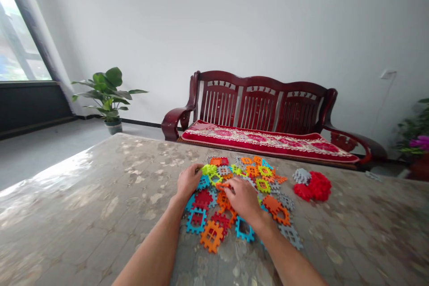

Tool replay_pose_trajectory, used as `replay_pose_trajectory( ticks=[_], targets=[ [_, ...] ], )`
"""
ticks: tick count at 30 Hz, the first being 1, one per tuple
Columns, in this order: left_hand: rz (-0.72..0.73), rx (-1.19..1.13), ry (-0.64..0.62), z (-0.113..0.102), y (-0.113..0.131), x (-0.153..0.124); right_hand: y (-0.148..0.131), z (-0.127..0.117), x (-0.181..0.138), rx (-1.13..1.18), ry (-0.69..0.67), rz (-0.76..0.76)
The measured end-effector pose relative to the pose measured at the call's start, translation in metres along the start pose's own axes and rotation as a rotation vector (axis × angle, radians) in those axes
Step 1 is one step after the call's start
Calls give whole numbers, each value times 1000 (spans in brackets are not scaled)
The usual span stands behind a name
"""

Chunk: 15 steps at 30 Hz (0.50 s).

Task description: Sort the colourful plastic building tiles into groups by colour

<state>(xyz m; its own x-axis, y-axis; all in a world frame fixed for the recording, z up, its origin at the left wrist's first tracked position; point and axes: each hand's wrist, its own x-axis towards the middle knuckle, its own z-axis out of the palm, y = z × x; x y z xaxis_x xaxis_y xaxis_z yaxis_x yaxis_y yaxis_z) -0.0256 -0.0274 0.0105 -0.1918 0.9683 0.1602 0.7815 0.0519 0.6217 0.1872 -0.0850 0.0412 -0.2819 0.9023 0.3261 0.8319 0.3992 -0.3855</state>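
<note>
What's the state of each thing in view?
Left hand: at lime piece, grip unclear
Right hand: at orange piece, grip unclear
Pieces: spread, many overlapping
Red clump: bunched, apart
Mat: spread on bench
Plant: potted, upright

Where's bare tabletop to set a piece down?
Widest: the table left of the left hand and forearm. Also bare: near-right of the red-and-grey cluster, and a narrow gap between it and the scattered pieces. Crowded: around that hand and the right hand, where pieces overlap.
</note>
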Motion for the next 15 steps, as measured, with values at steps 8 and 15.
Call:
replay_pose_trajectory(
  ticks=[8, 15],
  targets=[
    [18, 49, -13, 0, 0, 0, 15, -17, -17, 148, 25, -37],
    [26, 63, -21, 1, -2, 2, 0, -16, -43, 273, -404, -384]
  ],
)
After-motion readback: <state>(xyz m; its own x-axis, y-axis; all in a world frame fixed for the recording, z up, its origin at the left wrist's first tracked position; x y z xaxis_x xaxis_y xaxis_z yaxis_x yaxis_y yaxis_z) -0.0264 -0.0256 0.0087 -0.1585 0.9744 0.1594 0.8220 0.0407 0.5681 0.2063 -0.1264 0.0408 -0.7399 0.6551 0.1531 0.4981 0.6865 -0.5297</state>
